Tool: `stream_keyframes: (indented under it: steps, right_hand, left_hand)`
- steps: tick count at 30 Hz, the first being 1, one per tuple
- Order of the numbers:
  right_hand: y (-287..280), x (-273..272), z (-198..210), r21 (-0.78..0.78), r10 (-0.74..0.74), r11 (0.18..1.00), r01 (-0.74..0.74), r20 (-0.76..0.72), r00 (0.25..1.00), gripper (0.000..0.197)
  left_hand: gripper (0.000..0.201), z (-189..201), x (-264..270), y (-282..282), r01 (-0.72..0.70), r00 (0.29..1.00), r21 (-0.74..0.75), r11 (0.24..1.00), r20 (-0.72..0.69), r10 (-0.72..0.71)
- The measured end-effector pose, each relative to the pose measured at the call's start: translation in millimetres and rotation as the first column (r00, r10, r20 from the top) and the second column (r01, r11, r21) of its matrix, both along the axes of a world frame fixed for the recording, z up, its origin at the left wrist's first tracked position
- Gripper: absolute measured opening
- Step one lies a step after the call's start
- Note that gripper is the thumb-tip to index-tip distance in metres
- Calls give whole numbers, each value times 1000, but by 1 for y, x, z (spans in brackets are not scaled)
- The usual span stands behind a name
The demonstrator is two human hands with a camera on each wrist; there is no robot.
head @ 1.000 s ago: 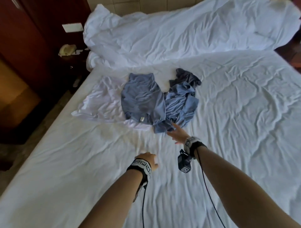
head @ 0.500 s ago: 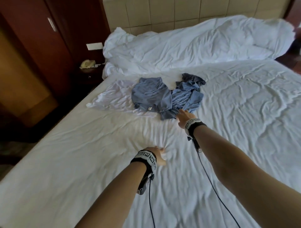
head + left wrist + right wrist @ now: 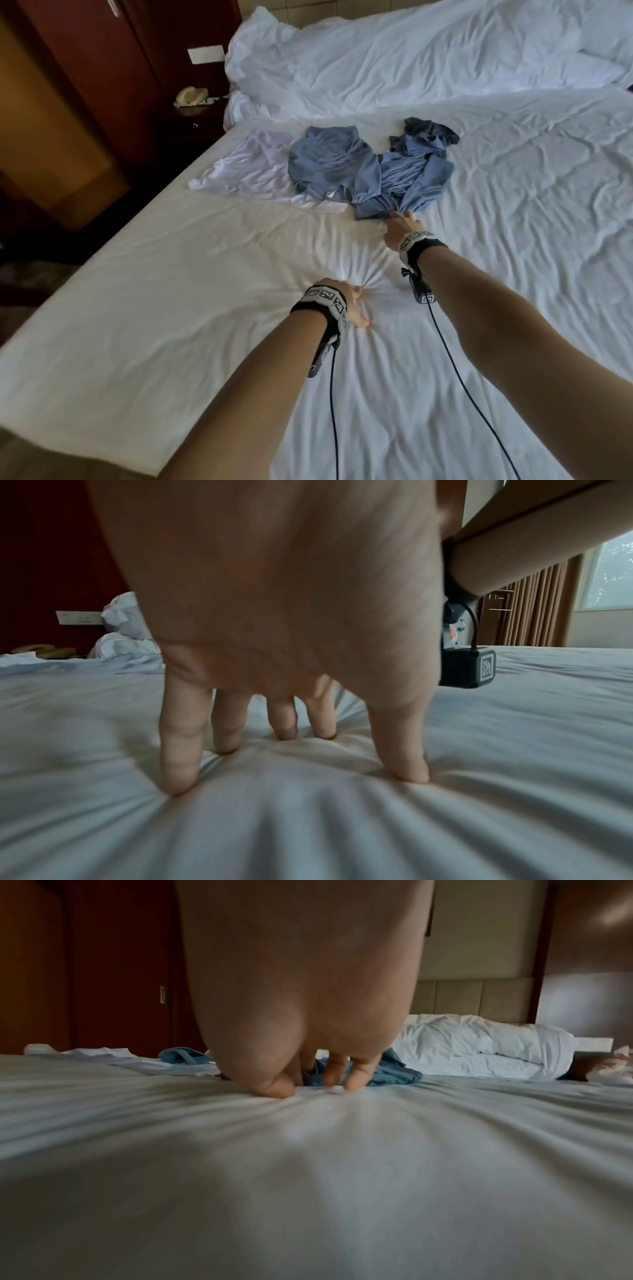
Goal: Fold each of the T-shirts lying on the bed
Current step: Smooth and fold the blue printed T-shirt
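Three T-shirts are seen bunched together on the far half of the bed (image 3: 171, 308), none of them folded. A white T-shirt (image 3: 246, 168) is spread flat nearest the left edge, and a blue T-shirt (image 3: 329, 161) is laid partly over its right side, with a small label showing near its lower hem. A second blue T-shirt (image 3: 414, 174), crumpled and with darker cloth at its far end, is pressed against the first. The near edge of this crumpled shirt is touched by the right hand (image 3: 400, 228); in the right wrist view its fingers (image 3: 356, 1080) are bent down to the sheet just in front of the blue cloth, but whether cloth is pinched cannot be told. The left hand (image 3: 349, 301) is planted on the bare sheet nearer the person, well apart from the shirts, its fingers (image 3: 181, 750) spread straight and pressed into the mattress, grasping nothing. A rumpled white duvet (image 3: 411, 58) is heaped behind the shirts, and a telephone (image 3: 191, 97) is seen on a dark nightstand (image 3: 185, 126) at the left.
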State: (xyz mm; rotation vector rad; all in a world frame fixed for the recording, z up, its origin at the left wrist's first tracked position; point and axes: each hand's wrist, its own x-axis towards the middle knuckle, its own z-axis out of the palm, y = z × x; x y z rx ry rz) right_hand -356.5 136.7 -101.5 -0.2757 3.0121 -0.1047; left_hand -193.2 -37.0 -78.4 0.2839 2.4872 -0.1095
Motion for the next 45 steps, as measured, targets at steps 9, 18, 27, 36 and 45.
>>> stream_keyframes:
  steps: [9, 18, 27, 36, 45]
  right_hand:
    - [37, 80, 41, -252, 53, 963, -96, -172, 984, 22]
    - [76, 273, 78, -464, 163, 866, -184, -87, 983, 25]
    - [117, 411, 99, -294, 291, 945, -146, 543, 787, 44]
    - [119, 369, 25, -566, 12, 823, -47, -66, 998, 38]
    - [110, 331, 17, -82, 156, 982, -171, -169, 973, 46]
  left_hand:
    - [80, 2, 45, 1, -9, 978, 44, 999, -208, 18]
    - [47, 57, 144, 45, -118, 909, 141, 983, -383, 164]
    - [45, 72, 192, 67, -10, 875, 117, 993, -480, 65]
    - [53, 27, 187, 76, -57, 902, 196, 979, -409, 135]
    - [21, 18, 197, 62, 98, 974, 486, 868, -226, 16]
